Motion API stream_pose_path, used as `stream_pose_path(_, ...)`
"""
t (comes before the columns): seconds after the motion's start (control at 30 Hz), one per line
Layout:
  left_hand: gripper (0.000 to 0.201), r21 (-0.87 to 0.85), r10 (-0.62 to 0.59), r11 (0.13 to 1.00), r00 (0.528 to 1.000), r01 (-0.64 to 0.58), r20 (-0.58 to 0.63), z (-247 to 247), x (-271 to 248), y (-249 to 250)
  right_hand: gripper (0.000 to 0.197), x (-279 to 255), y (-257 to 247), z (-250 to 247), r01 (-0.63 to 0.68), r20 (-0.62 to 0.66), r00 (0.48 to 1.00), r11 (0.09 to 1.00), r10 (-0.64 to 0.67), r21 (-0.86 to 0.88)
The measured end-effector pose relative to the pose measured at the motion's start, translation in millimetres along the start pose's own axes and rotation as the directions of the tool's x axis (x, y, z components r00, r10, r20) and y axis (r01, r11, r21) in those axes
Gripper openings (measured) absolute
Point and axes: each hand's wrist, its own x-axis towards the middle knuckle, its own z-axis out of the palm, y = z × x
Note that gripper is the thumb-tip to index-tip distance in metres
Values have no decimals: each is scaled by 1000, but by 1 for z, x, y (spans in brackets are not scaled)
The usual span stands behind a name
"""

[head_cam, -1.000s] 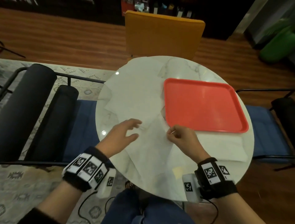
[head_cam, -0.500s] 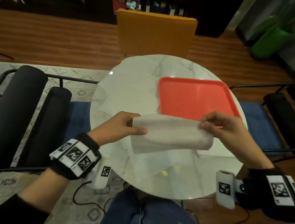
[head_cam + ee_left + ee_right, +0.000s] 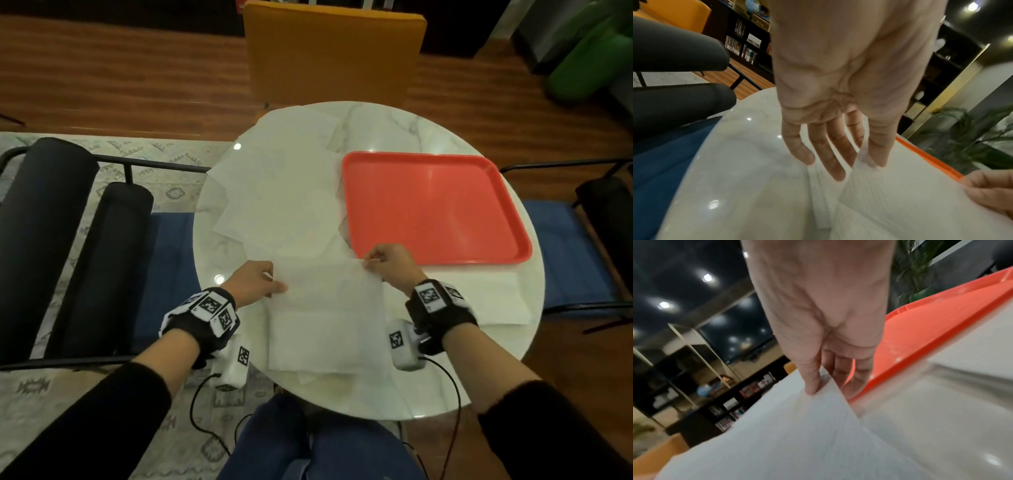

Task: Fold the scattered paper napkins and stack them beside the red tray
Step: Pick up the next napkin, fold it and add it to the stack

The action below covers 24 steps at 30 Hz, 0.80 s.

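Napkin (image 3: 329,308): held up by its far corners, over the table's near half, just before the red tray (image 3: 435,209).
Left hand (image 3: 255,282): corner pinched.
Right hand (image 3: 390,263): corner pinched.
Tray: nothing seen inside.
Table (image 3: 404,123): loose napkins (image 3: 277,192) spread around.

The tabletop (image 3: 394,123) looks like glossy white marble with grey veins, throwing back lamp glints. The napkins (image 3: 325,308) are matt white paper with a fine ribbed texture. The red tray (image 3: 435,209) is smooth, faintly shiny plastic. The floor (image 3: 120,75) is wood.
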Motion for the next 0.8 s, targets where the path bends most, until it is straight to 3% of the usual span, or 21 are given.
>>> stream_pose_path(0.07,31,92,14,996,998,-9,-55,0,8,-8,2,1,-2,9,2,-45,999,999,-4,-41)
stream_pose_path(0.13,34,131,42,991,991,-26,-124,-1,12,-13,7,-3,-5,12,39,-92,995,998,-42,-39)
stream_pose_path(0.3,31,101,132,989,960,-110,-248,0,7,-22,4,-39,-13,7,239,-155,960,971,-235,9)
stream_pose_path(0.43,24,112,162,984,950,-137,-265,3,-7,-42,5,-76,6,12,351,-64,931,930,-359,-107)
stream_pose_path(0.57,22,184,153,977,959,-111,-238,10,-18,-63,4,-97,31,28,345,50,939,927,-341,-145)
stream_pose_path(0.7,13,343,220,926,964,-157,-151,16,-27,-66,5,-102,50,46,309,109,950,926,-291,-217)
stream_pose_path(0.8,25,402,227,902,964,-156,-135,15,-32,-71,5,-105,53,51,307,173,948,908,-266,-286)
